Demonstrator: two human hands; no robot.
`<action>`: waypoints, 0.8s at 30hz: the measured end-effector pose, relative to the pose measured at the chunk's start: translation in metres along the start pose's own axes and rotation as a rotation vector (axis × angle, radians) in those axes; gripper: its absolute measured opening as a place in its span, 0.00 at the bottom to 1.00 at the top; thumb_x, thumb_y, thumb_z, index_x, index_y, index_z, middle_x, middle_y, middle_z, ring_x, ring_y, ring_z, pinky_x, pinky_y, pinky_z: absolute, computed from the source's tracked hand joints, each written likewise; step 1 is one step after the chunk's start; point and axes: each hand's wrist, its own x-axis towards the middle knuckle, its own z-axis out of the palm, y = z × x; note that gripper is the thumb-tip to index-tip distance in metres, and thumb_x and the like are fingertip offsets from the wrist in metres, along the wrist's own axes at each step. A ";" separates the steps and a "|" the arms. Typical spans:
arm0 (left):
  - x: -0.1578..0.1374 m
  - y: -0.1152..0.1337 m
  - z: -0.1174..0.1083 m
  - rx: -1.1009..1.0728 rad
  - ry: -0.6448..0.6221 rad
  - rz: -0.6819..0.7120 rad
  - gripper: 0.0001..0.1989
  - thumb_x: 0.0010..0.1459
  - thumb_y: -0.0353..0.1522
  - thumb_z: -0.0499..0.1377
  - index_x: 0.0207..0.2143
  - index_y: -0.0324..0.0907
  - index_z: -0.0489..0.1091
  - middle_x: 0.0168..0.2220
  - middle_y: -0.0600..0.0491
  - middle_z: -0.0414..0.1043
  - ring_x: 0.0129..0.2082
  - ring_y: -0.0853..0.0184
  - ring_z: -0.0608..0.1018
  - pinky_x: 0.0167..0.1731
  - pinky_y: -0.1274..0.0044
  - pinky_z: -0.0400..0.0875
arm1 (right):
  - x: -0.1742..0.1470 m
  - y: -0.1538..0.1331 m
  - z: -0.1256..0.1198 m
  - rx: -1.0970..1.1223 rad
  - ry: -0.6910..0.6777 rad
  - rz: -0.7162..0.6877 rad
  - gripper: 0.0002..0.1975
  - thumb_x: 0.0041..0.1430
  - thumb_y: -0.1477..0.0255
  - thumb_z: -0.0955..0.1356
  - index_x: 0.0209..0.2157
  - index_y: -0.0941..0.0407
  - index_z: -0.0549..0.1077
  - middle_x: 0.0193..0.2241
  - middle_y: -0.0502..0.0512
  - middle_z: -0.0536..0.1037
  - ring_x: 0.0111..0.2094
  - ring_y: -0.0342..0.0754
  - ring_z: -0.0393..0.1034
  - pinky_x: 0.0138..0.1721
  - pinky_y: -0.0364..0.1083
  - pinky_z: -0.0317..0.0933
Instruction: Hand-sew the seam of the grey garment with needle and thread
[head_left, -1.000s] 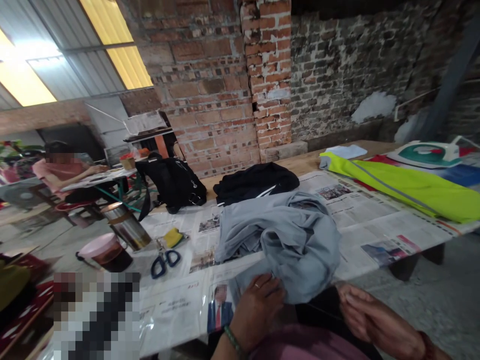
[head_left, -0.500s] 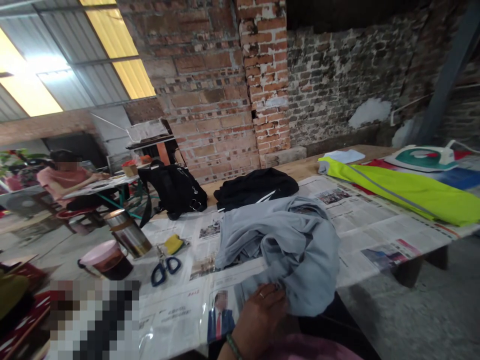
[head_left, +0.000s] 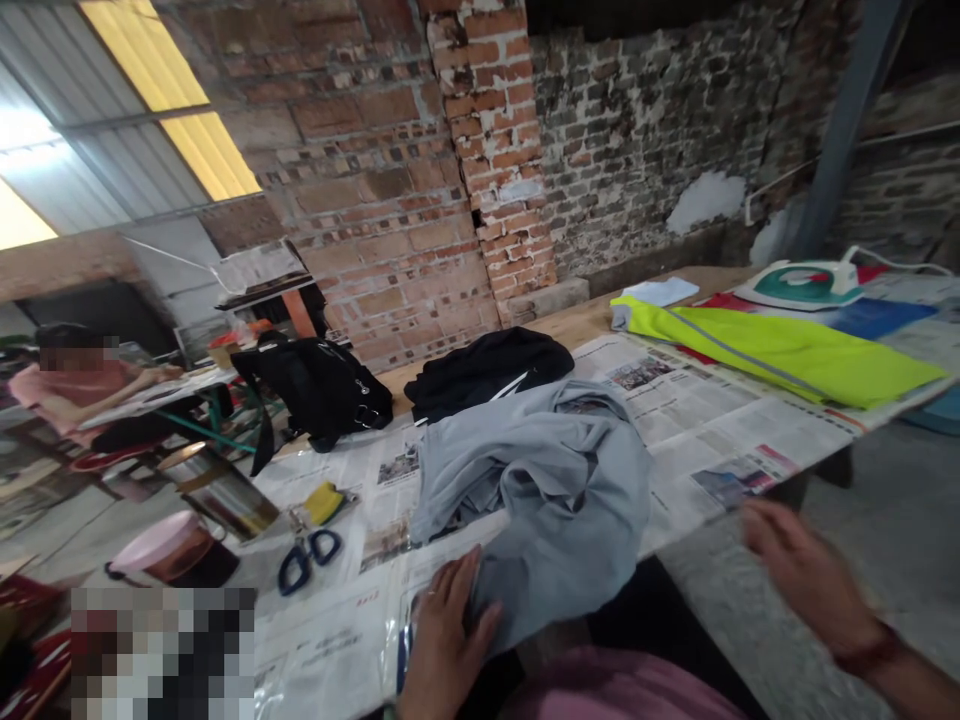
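l hand (head_left: 445, 640) touching gray cloth (head_left: 566, 535) (r hand (head_left: 814, 575) apart)

We see matt grey cloth (head_left: 562, 560) near, shiny metal flask (head_left: 223, 492) left, printed paper (head_left: 724, 425) right, rough brick wall (head_left: 360, 200) far.

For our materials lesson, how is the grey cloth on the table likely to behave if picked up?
The grey cloth would probably sag limply, given its soft, rounded folds. It may also open out unevenly when lifted, since it lies bunched in a loose heap.
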 end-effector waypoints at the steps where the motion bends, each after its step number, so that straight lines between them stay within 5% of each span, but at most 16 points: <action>1: -0.003 -0.001 0.001 0.012 0.010 -0.028 0.25 0.54 0.36 0.55 0.55 0.46 0.57 0.47 0.49 0.69 0.47 0.60 0.71 0.45 0.66 0.69 | 0.001 -0.016 0.026 -0.041 -0.030 -0.195 0.11 0.49 0.62 0.64 0.35 0.51 0.68 0.34 0.63 0.72 0.35 0.56 0.68 0.38 0.54 0.60; 4: -0.012 -0.009 0.001 0.031 0.025 -0.055 0.21 0.53 0.34 0.54 0.52 0.46 0.62 0.42 0.50 0.71 0.42 0.61 0.74 0.40 0.69 0.72 | 0.013 -0.064 0.097 -0.081 -0.233 -0.489 0.12 0.54 0.63 0.60 0.35 0.53 0.68 0.34 0.57 0.75 0.37 0.51 0.69 0.41 0.48 0.60; 8: -0.012 -0.029 -0.018 0.181 0.093 -0.062 0.17 0.54 0.26 0.49 0.44 0.46 0.68 0.38 0.49 0.73 0.39 0.60 0.74 0.37 0.68 0.71 | 0.044 -0.084 0.147 -0.146 -0.242 -0.456 0.15 0.58 0.63 0.56 0.32 0.56 0.67 0.20 0.52 0.71 0.24 0.47 0.67 0.29 0.44 0.59; 11: 0.010 -0.031 -0.039 0.360 0.200 -0.180 0.19 0.51 0.23 0.49 0.44 0.43 0.67 0.44 0.45 0.70 0.44 0.54 0.71 0.39 0.60 0.66 | 0.060 -0.068 0.156 -0.163 -0.198 -0.416 0.14 0.56 0.63 0.57 0.30 0.56 0.67 0.18 0.51 0.70 0.22 0.46 0.66 0.27 0.43 0.58; 14: 0.049 -0.010 -0.042 0.235 0.210 -0.052 0.17 0.52 0.23 0.49 0.43 0.42 0.68 0.43 0.46 0.70 0.44 0.59 0.70 0.43 0.65 0.64 | 0.065 -0.051 0.156 -0.096 -0.177 -0.350 0.15 0.56 0.62 0.57 0.32 0.57 0.67 0.17 0.49 0.68 0.21 0.44 0.64 0.26 0.42 0.58; 18: 0.104 0.037 -0.011 0.097 0.035 0.160 0.19 0.51 0.28 0.54 0.47 0.45 0.65 0.50 0.48 0.65 0.50 0.59 0.65 0.48 0.65 0.60 | 0.064 -0.047 0.154 -0.067 -0.216 -0.352 0.18 0.57 0.65 0.56 0.44 0.58 0.66 0.18 0.47 0.67 0.20 0.43 0.62 0.24 0.41 0.57; 21: 0.133 0.062 0.016 0.092 -0.097 0.312 0.25 0.47 0.27 0.57 0.50 0.47 0.62 0.54 0.50 0.61 0.52 0.57 0.62 0.50 0.61 0.55 | 0.061 -0.053 0.148 -0.113 -0.305 -0.463 0.15 0.55 0.71 0.55 0.36 0.57 0.70 0.25 0.51 0.70 0.27 0.44 0.65 0.31 0.43 0.60; 24: 0.152 0.070 0.032 0.125 -0.189 0.345 0.15 0.48 0.28 0.56 0.41 0.46 0.69 0.47 0.50 0.69 0.47 0.58 0.67 0.48 0.62 0.54 | 0.054 -0.058 0.143 -0.182 -0.366 -0.563 0.12 0.54 0.73 0.57 0.30 0.58 0.70 0.29 0.54 0.70 0.32 0.45 0.65 0.35 0.44 0.60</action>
